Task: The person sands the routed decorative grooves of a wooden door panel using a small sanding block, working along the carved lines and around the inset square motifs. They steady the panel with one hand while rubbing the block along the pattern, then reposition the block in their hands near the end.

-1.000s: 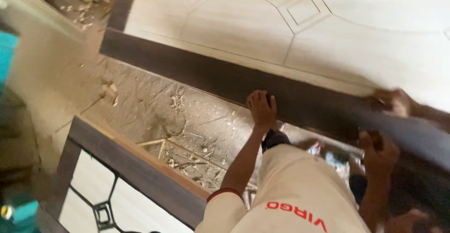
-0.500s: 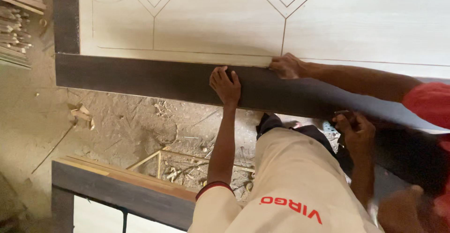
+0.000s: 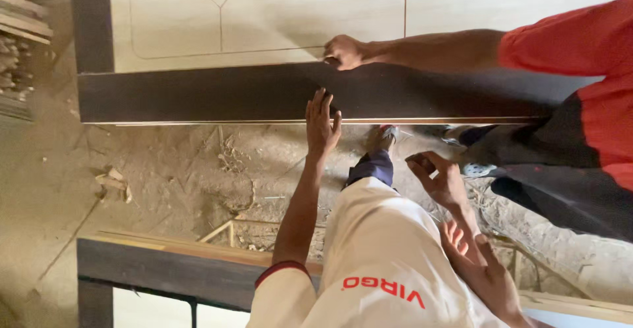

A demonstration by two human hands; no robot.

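A large pale door panel (image 3: 277,18) with engraved line patterns and a dark brown border band (image 3: 198,94) lies flat ahead of me. My left hand (image 3: 322,125) rests flat on the band's near edge, fingers spread, holding nothing. My right hand (image 3: 438,179) hovers below the band over the dirt floor, fingers loosely curled and empty. A second hand (image 3: 475,259) lies against my right forearm; I cannot tell whose it is. Another person in a red sleeve (image 3: 560,34) presses a fist (image 3: 344,51) where the band meets the pale panel.
A second dark-framed panel (image 3: 165,268) with a wooden edge lies close to me at the bottom. Dusty floor (image 3: 165,170) with wood scraps lies between the panels. Stacked wooden strips (image 3: 20,44) sit at the far left. The other person's dark trousers (image 3: 560,176) and feet stand at right.
The view has swung so the panel lies level. My right hand has come off the dark band's edge and now hangs below it. My left hand stays on the band.
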